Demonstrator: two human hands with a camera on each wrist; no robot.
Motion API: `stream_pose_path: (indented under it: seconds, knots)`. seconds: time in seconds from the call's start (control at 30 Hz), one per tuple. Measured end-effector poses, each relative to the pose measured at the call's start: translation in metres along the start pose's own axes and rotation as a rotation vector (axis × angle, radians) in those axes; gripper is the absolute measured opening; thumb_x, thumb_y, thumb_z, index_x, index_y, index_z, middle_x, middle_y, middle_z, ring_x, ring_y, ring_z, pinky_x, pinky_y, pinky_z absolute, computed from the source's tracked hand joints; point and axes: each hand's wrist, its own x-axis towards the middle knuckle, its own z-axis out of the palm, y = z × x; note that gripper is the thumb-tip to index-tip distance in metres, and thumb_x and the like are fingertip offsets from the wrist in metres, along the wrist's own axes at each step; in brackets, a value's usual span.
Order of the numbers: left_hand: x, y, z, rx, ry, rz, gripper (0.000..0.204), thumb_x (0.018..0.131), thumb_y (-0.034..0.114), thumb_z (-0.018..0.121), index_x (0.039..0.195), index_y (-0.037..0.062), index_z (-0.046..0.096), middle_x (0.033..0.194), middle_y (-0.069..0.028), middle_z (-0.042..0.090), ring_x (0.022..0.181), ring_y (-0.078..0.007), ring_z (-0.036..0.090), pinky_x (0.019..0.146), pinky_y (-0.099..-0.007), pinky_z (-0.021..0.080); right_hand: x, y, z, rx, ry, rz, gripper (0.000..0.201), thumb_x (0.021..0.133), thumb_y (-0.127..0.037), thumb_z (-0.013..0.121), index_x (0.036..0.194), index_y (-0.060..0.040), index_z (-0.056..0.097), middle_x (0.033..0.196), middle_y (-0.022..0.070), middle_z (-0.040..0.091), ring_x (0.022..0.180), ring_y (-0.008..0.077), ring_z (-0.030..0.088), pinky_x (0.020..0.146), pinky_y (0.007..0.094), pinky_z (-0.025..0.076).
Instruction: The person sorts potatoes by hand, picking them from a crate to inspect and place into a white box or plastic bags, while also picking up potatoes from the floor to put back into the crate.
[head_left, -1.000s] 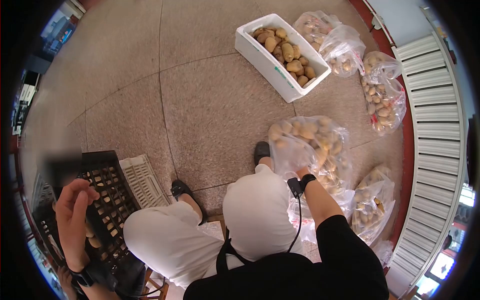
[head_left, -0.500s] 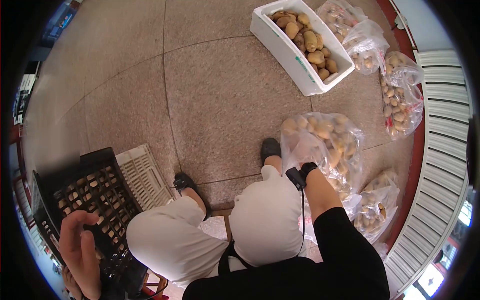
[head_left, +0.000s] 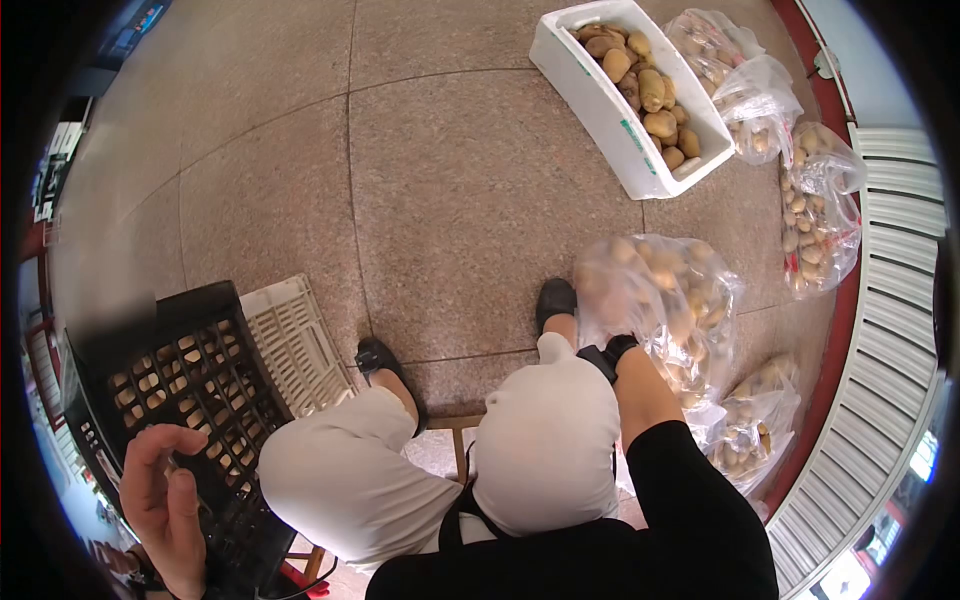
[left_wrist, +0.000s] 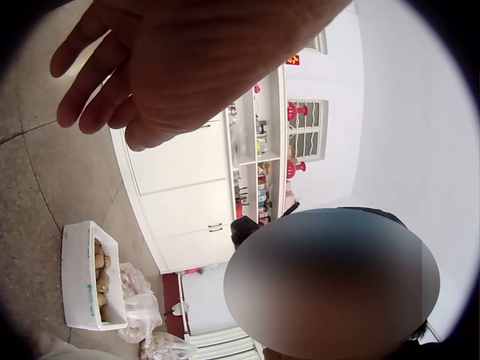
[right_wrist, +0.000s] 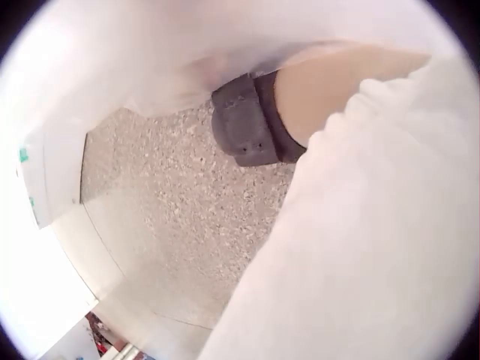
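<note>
In the head view my left hand (head_left: 165,505) is held up over the near side of a black plastic crate (head_left: 215,290), fingers relaxed and bent, with nothing in it. The left wrist view shows the same hand (left_wrist: 142,82) with its fingers loosely spread. Potatoes show through the crate's openings. My right hand (head_left: 604,308) reaches into a clear plastic bag of potatoes (head_left: 690,290) by the right foot. Plastic blurs the hand there, and I cannot tell whether it grips a potato. Cloudy film fills the top of the right wrist view.
A white foam box (head_left: 590,105) of potatoes stands ahead on the right. Several more potato bags line the wall, one bag (head_left: 755,425) close by my right arm. A white slatted crate (head_left: 295,345) adjoins the black one. A white radiator (head_left: 900,290) runs along the right wall.
The left hand has come down and slightly right, nearer the body. The right hand stays in the bag, sinking a little deeper. The head view has shifted left, moving the scene right.
</note>
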Motion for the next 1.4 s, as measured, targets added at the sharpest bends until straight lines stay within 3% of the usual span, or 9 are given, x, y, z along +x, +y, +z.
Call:
stream_pose_path:
  seconds: [0.63, 0.83, 0.97, 1.1, 1.13, 1.2, 1.27, 1.33, 1.4]
  knots:
    - [0.003, 0.011, 0.004, 0.015, 0.061, -0.060, 0.025, 0.087, 0.010, 0.043, 0.109, -0.0021, 0.049, 0.095, -0.0091, 0.055, 0.092, -0.0167, 0.052, 0.086, -0.0281, 0.037, -0.006, -0.007, -0.010, 0.060, -0.016, 0.021, 0.029, 0.079, -0.024, 0.055, 0.103, -0.0085, 0.060, 0.093, 0.0101, 0.063, 0.089, 0.0248, 0.059, 0.073, 0.0373, 0.046]
    - [0.001, 0.002, 0.004, -0.092, 0.100, -0.051, 0.024, 0.082, -0.003, 0.045, 0.106, -0.0037, 0.049, 0.093, -0.0094, 0.056, 0.092, -0.0151, 0.053, 0.086, -0.0261, 0.038, -0.034, -0.013, -0.044, 0.194, 0.042, -0.009, 0.029, 0.079, -0.022, 0.055, 0.104, -0.0076, 0.059, 0.093, 0.0103, 0.063, 0.089, 0.0245, 0.058, 0.074, 0.0366, 0.046]
    - [0.005, -0.005, 0.006, -0.066, 0.160, 0.135, 0.017, 0.081, -0.002, 0.054, 0.098, -0.0031, 0.055, 0.085, -0.0084, 0.060, 0.080, -0.0133, 0.058, 0.075, -0.0230, 0.045, -0.075, -0.021, -0.079, 0.552, 0.019, 0.016, 0.029, 0.079, -0.021, 0.055, 0.105, -0.0071, 0.058, 0.093, 0.0103, 0.063, 0.088, 0.0243, 0.058, 0.074, 0.0361, 0.046]
    - [0.003, -0.011, -0.001, 0.015, 0.101, 0.247, 0.015, 0.083, 0.002, 0.055, 0.096, -0.0036, 0.055, 0.087, -0.0055, 0.060, 0.081, -0.0095, 0.057, 0.072, -0.0218, 0.045, -0.144, 0.025, -0.099, 1.386, -0.290, 0.404, 0.036, 0.081, -0.019, 0.056, 0.117, -0.0172, 0.050, 0.080, 0.0053, 0.060, 0.066, 0.0172, 0.058, 0.043, 0.0374, 0.047]
    - [0.004, -0.018, 0.001, -0.011, 0.128, 0.312, 0.015, 0.083, 0.004, 0.056, 0.097, -0.0026, 0.056, 0.083, -0.0056, 0.061, 0.079, -0.0097, 0.058, 0.069, -0.0225, 0.046, -0.150, 0.044, -0.087, 1.485, -0.301, 0.263, 0.029, 0.080, -0.028, 0.059, 0.107, -0.0171, 0.055, 0.078, 0.0046, 0.058, 0.060, 0.0156, 0.056, 0.039, 0.0324, 0.042]
    - [0.002, -0.016, -0.002, 0.053, 0.180, 0.403, 0.019, 0.081, 0.010, 0.059, 0.096, -0.0001, 0.057, 0.083, -0.0132, 0.062, 0.075, -0.0162, 0.062, 0.067, -0.0265, 0.049, -0.185, 0.045, -0.117, 2.130, -0.438, 0.381, 0.047, 0.078, -0.051, 0.055, 0.099, -0.0091, 0.055, 0.082, 0.0030, 0.059, 0.068, 0.0143, 0.056, 0.042, 0.0240, 0.040]
    - [0.003, -0.020, -0.002, 0.039, 0.178, 0.471, 0.019, 0.080, 0.011, 0.059, 0.095, -0.0003, 0.056, 0.084, -0.0157, 0.062, 0.077, -0.0216, 0.063, 0.066, -0.0284, 0.049, -0.192, 0.041, -0.153, 2.436, -0.515, 0.151, 0.053, 0.077, -0.056, 0.053, 0.104, -0.0095, 0.054, 0.087, -0.0008, 0.059, 0.075, 0.0106, 0.056, 0.040, 0.0224, 0.037]
    - [-0.001, -0.018, -0.002, 0.015, 0.162, 0.536, 0.020, 0.081, 0.013, 0.059, 0.096, -0.0004, 0.056, 0.085, -0.0168, 0.062, 0.078, -0.0237, 0.063, 0.066, -0.0302, 0.049, -0.188, 0.013, -0.204, 2.289, -0.188, -0.020, 0.056, 0.078, -0.057, 0.053, 0.108, -0.0099, 0.050, 0.087, -0.0002, 0.059, 0.071, 0.0101, 0.058, 0.036, 0.0207, 0.036]
    - [-0.009, -0.011, -0.003, 0.004, 0.169, 0.585, 0.022, 0.081, 0.015, 0.059, 0.098, -0.0003, 0.055, 0.085, -0.0172, 0.062, 0.079, -0.0244, 0.063, 0.067, -0.0309, 0.049, -0.169, -0.013, -0.250, 2.275, -0.208, -0.254, 0.046, 0.081, -0.047, 0.056, 0.101, -0.0058, 0.051, 0.085, 0.0032, 0.056, 0.070, 0.0121, 0.057, 0.036, 0.0225, 0.042]
